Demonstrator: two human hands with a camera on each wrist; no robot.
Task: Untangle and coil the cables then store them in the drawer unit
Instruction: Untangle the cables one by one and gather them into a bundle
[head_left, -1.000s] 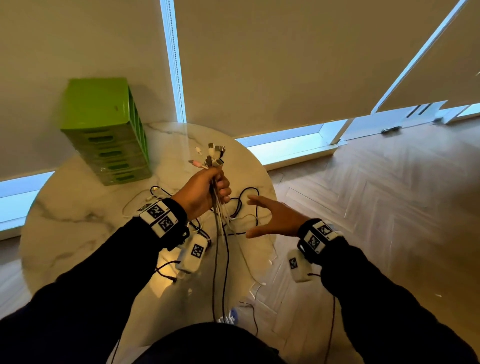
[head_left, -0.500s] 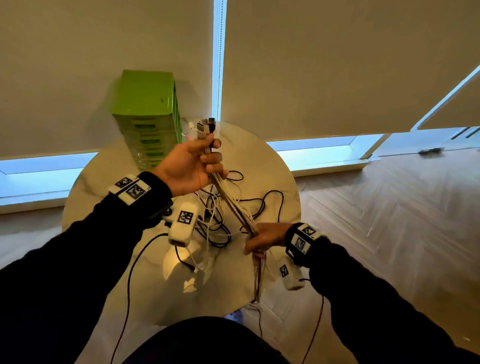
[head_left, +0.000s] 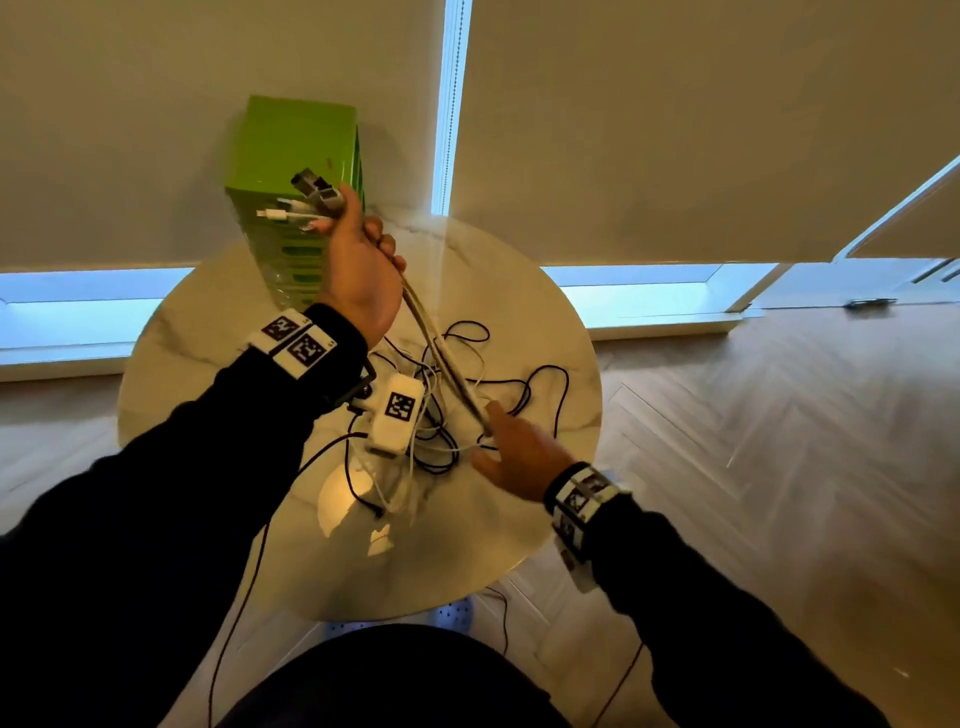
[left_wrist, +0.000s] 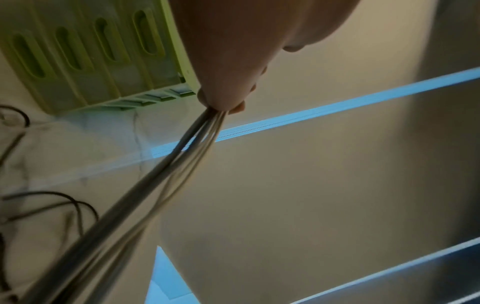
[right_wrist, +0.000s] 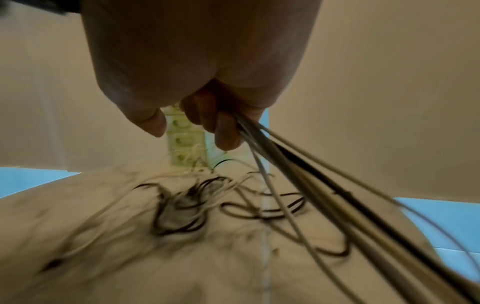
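Note:
My left hand (head_left: 363, 234) is raised in front of the green drawer unit (head_left: 296, 156) and grips a bundle of grey and white cables (head_left: 431, 332) just below their plugs (head_left: 311, 195). The bundle runs taut down to the right to my right hand (head_left: 491, 431), whose fingers are curled round it low over the table. In the right wrist view the fingers (right_wrist: 226, 131) hold the strands (right_wrist: 298, 174). In the left wrist view the cables (left_wrist: 182, 156) leave my fist (left_wrist: 223, 102). A tangle of black and white cables (head_left: 457, 395) lies on the table.
The round marble table (head_left: 208, 332) carries the drawer unit at its far left side, against the blinds. A white wrist camera (head_left: 397, 410) hangs under my left wrist, with black leads trailing down. Wooden floor (head_left: 753, 441) lies to the right.
My right hand, open beside the cables a second ago, has taken hold of the bundle. My left hand has lifted the plug ends higher, toward the drawer unit, pulling the bundle taut.

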